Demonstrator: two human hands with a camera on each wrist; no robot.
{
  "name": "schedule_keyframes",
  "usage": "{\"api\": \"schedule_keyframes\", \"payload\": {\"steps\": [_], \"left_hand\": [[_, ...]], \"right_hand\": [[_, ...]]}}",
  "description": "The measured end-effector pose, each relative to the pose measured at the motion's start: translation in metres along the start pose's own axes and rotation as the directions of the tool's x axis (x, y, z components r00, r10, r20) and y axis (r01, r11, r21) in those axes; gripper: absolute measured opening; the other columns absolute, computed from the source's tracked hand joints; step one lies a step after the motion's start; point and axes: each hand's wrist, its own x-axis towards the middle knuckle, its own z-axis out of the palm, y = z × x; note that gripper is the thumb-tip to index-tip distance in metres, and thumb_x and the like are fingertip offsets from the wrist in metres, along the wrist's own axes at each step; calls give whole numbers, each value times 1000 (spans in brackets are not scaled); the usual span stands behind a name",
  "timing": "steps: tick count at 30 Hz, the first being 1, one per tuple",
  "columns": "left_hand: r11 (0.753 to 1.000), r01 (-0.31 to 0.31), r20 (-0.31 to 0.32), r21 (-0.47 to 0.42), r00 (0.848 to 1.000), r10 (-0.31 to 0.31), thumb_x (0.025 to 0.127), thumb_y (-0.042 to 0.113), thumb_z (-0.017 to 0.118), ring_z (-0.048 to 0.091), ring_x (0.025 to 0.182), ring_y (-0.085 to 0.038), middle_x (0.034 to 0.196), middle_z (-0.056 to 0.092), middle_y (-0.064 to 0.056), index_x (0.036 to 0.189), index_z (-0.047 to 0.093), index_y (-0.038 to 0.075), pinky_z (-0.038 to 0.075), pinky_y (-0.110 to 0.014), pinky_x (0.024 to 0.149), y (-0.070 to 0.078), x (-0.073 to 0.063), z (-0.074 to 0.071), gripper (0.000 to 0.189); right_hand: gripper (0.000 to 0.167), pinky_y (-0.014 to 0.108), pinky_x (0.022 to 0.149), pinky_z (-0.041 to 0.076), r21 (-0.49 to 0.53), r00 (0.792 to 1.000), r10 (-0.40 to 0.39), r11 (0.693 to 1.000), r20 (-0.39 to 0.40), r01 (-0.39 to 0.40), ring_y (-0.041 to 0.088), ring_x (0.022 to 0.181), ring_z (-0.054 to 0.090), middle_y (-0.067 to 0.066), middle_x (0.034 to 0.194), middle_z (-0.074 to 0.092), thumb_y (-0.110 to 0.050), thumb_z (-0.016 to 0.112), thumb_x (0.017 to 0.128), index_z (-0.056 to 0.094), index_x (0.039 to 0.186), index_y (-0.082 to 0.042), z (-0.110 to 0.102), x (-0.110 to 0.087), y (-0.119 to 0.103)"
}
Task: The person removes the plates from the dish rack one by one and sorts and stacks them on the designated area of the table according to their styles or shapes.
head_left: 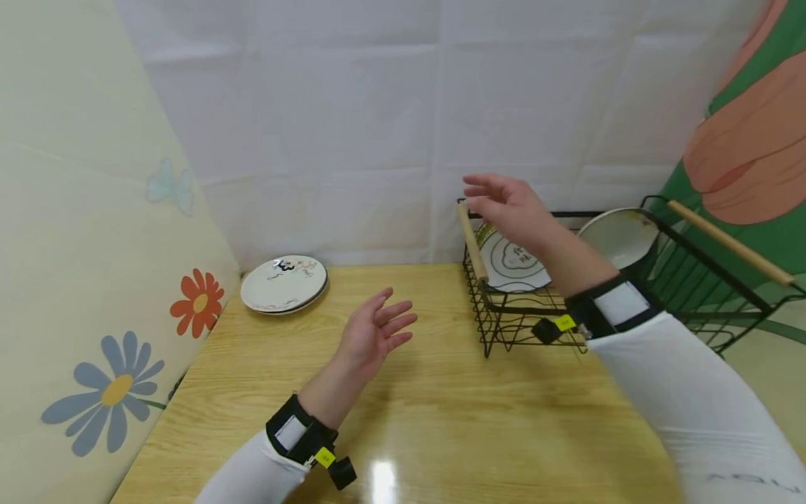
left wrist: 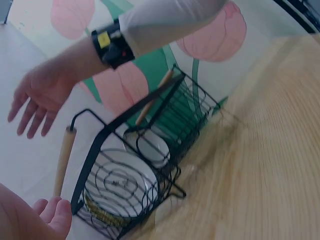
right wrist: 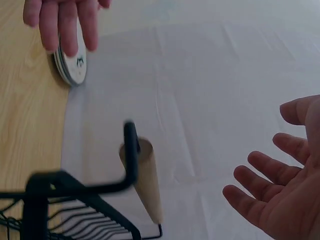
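Observation:
My left hand (head_left: 370,334) is held above the middle of the table, palm turned inward and fingers relaxed, with nothing in it. Over the left end of a black wire dish rack (head_left: 504,308) hovers my right hand (head_left: 511,210), empty, its fingers spread loosely in the right wrist view. In the rack a patterned plate (head_left: 513,262) leans at the left, and a white bowl (head_left: 620,234) sits farther right, partly behind the right forearm. Several stacked plates (head_left: 285,283) lie at the table's back left, apart from both hands.
The rack has wooden handles, one at the left end (head_left: 474,245) and one at the right end (head_left: 730,241). A white cloth (head_left: 346,140) hangs behind the wooden table (head_left: 441,420). A flower-printed wall (head_left: 94,245) borders the left side.

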Motion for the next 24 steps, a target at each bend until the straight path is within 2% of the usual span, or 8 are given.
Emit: {"api": "schedule_keyframes", "payload": {"steps": [5,10,17,22,24], "left_hand": [[997,20,65,-72,998,-15,109,39,42,70,120,-24,149,58,-19,156,40,19,60,-38,96,-4,-1,27,51],[991,28,103,-131,995,-14,109,38,45,70,121,-26,145,61,-19,154,42,18,58,-42,100,-8,0,48,50],[973,37,122,-229,992,-9,107,35,48,67,125,-30,142,63,-19,150,46,17,57,-42,103,-9,-1,70,46],[953,52,145,-298,989,-9,106,32,49,69,120,-28,143,62,-20,146,50,16,61,-35,91,-8,-3,88,42],[949,56,154,-310,988,-8,106,31,49,70,118,-27,142,63,-19,145,50,16,61,-34,91,-9,-4,94,42]], "right_hand": [[60,61,116,39,-182,998,22,983,-61,-33,38,147,42,14,162,42,-41,53,106,37,160,-22,-33,11,13],[64,66,114,37,-318,995,78,943,-67,-95,45,149,36,19,165,35,-42,50,106,32,162,-18,-59,22,30],[63,71,115,31,-501,987,159,854,-5,-140,55,146,31,31,162,32,-36,49,106,34,160,-8,-84,38,54],[58,70,112,35,-596,974,227,783,9,-177,56,140,37,35,158,35,-29,51,104,40,156,-4,-85,50,77],[56,69,112,37,-632,968,249,752,11,-186,55,138,40,36,155,37,-26,52,103,43,153,-3,-82,54,87]]}}
